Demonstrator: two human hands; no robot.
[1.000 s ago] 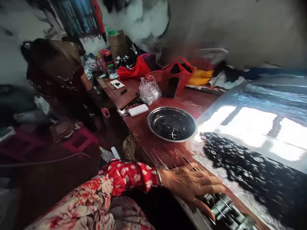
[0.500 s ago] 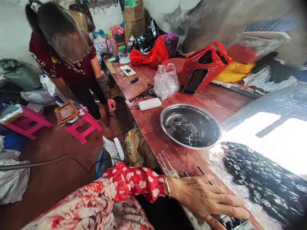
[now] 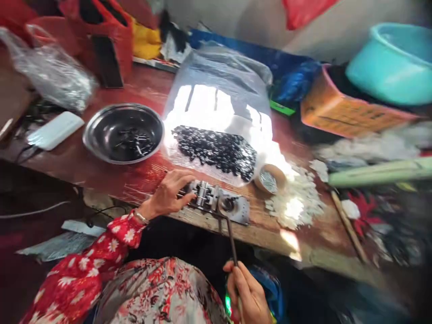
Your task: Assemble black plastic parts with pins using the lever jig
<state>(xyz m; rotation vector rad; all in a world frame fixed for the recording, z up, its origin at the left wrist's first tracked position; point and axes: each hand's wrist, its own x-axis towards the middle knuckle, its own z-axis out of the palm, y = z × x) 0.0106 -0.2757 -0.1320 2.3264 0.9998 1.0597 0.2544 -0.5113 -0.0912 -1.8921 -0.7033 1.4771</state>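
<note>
Nearest to us, the person's right hand [image 3: 245, 294] is closed around a dark metal lever [image 3: 231, 239], low at the near side of the bench. The lever rises from that grip to a steel jig [image 3: 232, 208], which is fixed at the bench's near edge. We find the left hand [image 3: 165, 194] open, not clamped, with its fingers laid on the near end of the jig. A metal bracelet [image 3: 141, 218] sits at that wrist, just ahead of a red floral sleeve [image 3: 119, 236].

The jig stands on a worn wooden bench [image 3: 276, 234]. Just beyond it lies a clear plastic bag [image 3: 216, 108] holding many black ring-shaped parts [image 3: 216, 150]. To the left of the bag, and nearly touching it, is a steel bowl [image 3: 123, 133] with small dark parts inside. A roll of brown tape [image 3: 270, 178] stands beside the bag, and a heap of white scraps [image 3: 293, 200] lies to its right. A white power bank [image 3: 56, 130] rests further left, beyond the bowl's rim. At the far right we note a green tube [image 3: 381, 172], an orange box [image 3: 354, 105] and a teal plastic basin [image 3: 393, 63].
</note>
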